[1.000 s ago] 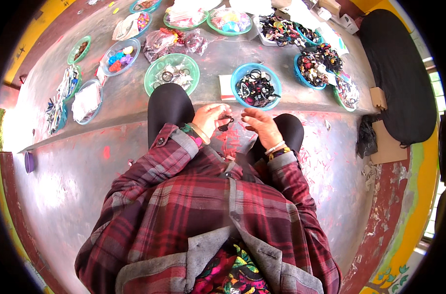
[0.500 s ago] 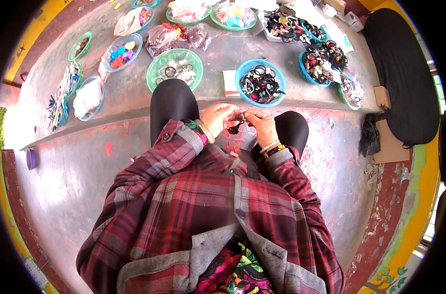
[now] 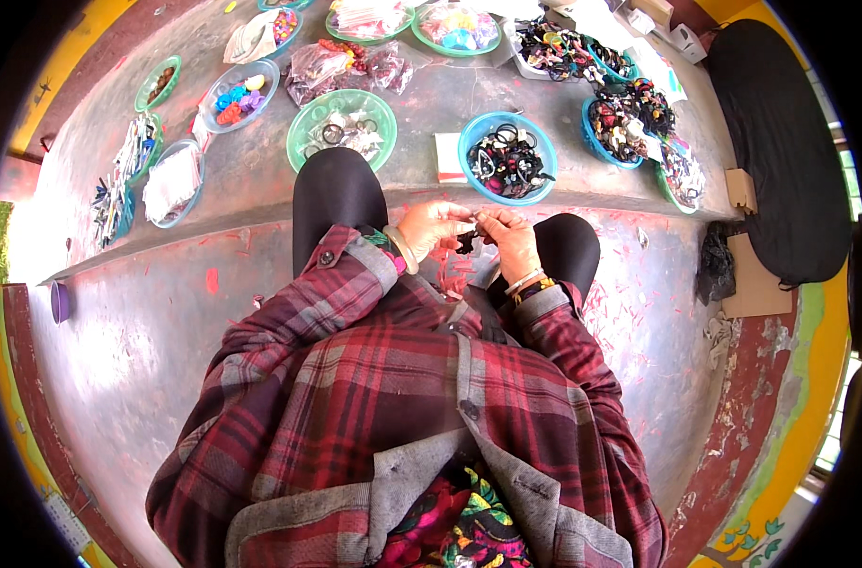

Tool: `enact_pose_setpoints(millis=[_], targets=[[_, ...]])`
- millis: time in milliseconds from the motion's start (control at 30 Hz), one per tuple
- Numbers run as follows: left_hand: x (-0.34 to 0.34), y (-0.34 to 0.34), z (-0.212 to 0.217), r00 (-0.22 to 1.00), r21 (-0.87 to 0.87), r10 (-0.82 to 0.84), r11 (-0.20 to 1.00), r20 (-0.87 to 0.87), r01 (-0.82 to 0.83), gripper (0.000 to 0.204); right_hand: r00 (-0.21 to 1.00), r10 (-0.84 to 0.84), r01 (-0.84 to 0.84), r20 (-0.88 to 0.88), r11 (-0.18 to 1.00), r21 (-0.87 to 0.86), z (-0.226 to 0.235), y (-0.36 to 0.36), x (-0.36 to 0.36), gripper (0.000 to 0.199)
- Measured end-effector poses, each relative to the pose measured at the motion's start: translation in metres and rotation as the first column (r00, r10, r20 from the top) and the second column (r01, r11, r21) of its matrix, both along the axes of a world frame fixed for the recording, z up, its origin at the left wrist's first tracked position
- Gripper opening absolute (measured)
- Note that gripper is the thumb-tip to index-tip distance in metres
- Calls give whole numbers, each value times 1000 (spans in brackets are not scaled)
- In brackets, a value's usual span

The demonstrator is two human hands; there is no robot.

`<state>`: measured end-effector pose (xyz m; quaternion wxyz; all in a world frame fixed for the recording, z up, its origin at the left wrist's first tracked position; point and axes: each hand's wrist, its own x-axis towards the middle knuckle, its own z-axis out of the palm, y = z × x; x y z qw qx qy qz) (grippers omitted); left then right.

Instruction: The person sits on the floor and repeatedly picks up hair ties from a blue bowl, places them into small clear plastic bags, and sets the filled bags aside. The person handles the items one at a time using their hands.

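Both hands meet above the gap between my knees. Fingers and thumb of my left hand (image 3: 429,227) are pinched together at the tips, close against the pinching fingertips of my right hand (image 3: 511,239). A small black hair tie (image 3: 467,243) hangs from between them, partly covered by the fingers. Just beyond the hands stands a blue bowl (image 3: 507,115) full of mostly black hair ties, some with light bits. A green bowl (image 3: 294,129) to its left, beyond my left knee, holds dark rings and small clear packets.
On the raised concrete ledge (image 3: 421,114) stand several more bowls of small goods. A white card (image 3: 448,157) lies beside the blue bowl. At the right are a black bag (image 3: 716,260), a brown carton (image 3: 758,276) and a long black cushion (image 3: 776,142). Red scraps litter the floor.
The fingertips of both hands have drawn closer together, and less of the hair tie shows below them. The whole view has shifted slightly.
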<state>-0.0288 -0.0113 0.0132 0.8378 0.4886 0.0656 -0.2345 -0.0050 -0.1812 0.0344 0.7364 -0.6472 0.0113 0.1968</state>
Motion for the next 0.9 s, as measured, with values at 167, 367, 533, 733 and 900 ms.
enact_pose_setpoints(millis=[167, 367, 533, 733, 900], targets=[[0, 1, -6, 999, 8, 36, 999, -27, -36, 25, 1000, 20, -20, 16, 1000, 10, -3, -1, 0, 9], [1, 1, -6, 994, 96, 103, 990, -27, -100, 24, 999, 28, -27, 44, 999, -34, 1, 1, -2, 9], [2, 2, -4, 991, 88, 121, 989, -61, -116, 21, 997, 77, -75, 23, 993, -92, 0, 1, -3, 9], [1, 2, -5, 977, -37, 181, 982, -112, -186, 22, 1000, 26, -26, 3, 999, -20, -2, -1, -1, 7], [-1, 2, 6, 969, -36, 187, 980, -160, -195, 22, 1000, 25, -25, 3, 999, -49, -1, -1, -2, 6]])
